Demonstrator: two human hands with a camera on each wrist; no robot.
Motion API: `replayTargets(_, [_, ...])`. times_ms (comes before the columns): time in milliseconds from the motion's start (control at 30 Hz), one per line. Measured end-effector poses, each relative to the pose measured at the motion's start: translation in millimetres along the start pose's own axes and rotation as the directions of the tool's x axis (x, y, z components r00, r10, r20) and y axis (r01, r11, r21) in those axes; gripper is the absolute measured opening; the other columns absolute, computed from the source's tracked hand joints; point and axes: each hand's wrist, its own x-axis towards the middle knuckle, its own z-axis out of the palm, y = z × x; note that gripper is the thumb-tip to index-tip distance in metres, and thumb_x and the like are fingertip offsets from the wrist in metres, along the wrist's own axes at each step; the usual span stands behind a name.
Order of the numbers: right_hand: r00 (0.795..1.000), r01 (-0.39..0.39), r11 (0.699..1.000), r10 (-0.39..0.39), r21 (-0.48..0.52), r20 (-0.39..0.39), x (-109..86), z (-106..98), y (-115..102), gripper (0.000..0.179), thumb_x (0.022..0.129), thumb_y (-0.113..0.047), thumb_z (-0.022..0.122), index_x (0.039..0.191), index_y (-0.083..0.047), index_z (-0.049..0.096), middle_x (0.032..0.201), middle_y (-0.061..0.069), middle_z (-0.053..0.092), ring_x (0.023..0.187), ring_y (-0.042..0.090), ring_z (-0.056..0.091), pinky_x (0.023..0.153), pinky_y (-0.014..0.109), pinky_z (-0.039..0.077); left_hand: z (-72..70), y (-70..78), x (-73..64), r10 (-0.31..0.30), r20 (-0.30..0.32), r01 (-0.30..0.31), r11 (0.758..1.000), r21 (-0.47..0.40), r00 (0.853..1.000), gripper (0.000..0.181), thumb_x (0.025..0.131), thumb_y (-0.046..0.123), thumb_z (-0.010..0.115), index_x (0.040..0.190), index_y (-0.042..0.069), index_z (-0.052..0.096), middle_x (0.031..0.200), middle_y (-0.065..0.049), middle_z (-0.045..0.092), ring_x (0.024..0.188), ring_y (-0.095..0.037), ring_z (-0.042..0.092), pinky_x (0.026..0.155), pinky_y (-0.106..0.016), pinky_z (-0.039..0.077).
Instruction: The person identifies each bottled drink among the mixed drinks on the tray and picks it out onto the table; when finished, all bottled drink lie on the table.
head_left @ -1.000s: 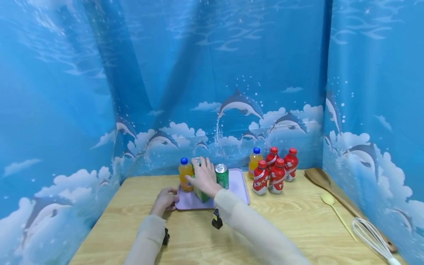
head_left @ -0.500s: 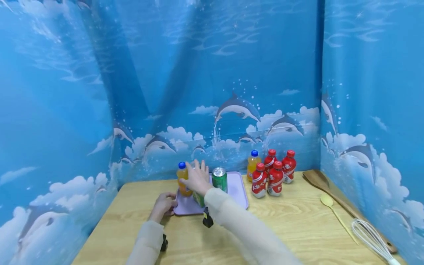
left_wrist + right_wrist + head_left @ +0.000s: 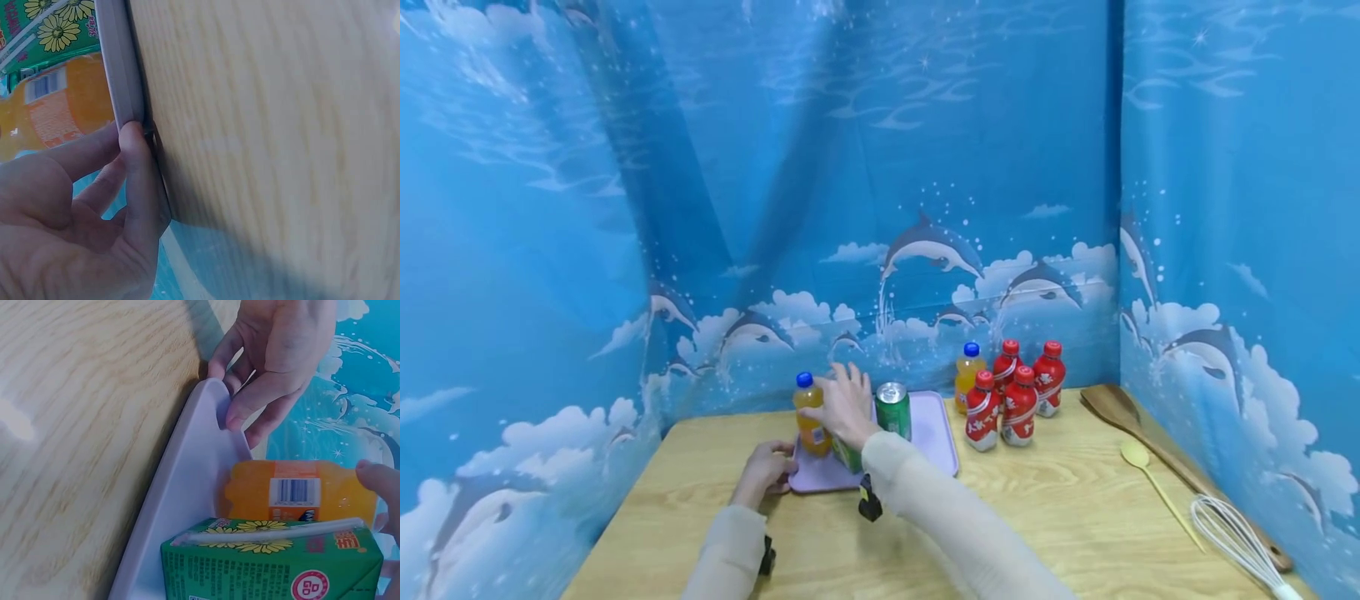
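A lilac tray [image 3: 934,429] holds an orange-drink bottle [image 3: 815,437] with a blue cap, a green drink carton [image 3: 250,569] and a green can [image 3: 893,414]. At the tray's near left corner my left hand [image 3: 765,472] pinches the rim, thumb inside and fingers outside, as the right wrist view shows. My right hand [image 3: 847,406] is over the drinks with fingers spread. Its thumb [image 3: 377,480] is right at the upper part of the bottle. The carton, with a white straw on its side, lies close beside the bottle and is partly hidden by this hand.
Right of the tray stand another orange-drink bottle [image 3: 970,379] and several red bottles [image 3: 1019,408]. Along the right edge of the wooden table [image 3: 1000,517] lie a wooden spatula [image 3: 1180,467], a yellow spoon [image 3: 1138,458] and a whisk [image 3: 1236,533]. Blue dolphin curtains [image 3: 820,208] surround the table.
My right hand has shifted left over the drinks, its fingers spreading. The orange-drink bottle on the tray sits slightly farther left. My left hand stays at the tray corner; the head view has shifted slightly.
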Motion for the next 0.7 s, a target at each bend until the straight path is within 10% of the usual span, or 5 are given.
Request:
replayTargets(367, [0.986, 0.107, 0.990, -0.094, 0.090, -0.136, -2.7, -15.5, -7.3, 0.067, 0.091, -0.057, 0.075, 0.150, -0.029, 0.058, 0.153, 0.003, 0.060, 0.144, 0.028, 0.052, 0.123, 0.053, 0.042, 1.1, 3.8, -8.2, 0.039, 0.009, -0.039, 0.999, -0.015, 0.999, 0.051, 0.089, -0.005, 0.065, 0.139, -0.006, 0.058, 0.086, -0.010, 0.063, 0.067, -0.013, 0.059, 0.054, -0.019, 0.055])
replayTargets(700, [0.983, 0.121, 0.970, -0.088, 0.209, -0.160, -6.5, -37.9, -14.9, 0.068, 0.093, -0.050, 0.076, 0.154, -0.032, 0.053, 0.118, -0.001, 0.078, 0.084, 0.010, 0.064, 0.071, 0.018, 0.047, 0.4, -1.6, -3.3, 0.025, 0.013, -0.025, 1.000, -0.001, 1.000, 0.052, 0.088, -0.007, 0.063, 0.140, -0.006, 0.057, 0.085, -0.010, 0.062, 0.068, -0.014, 0.059, 0.054, -0.019, 0.054])
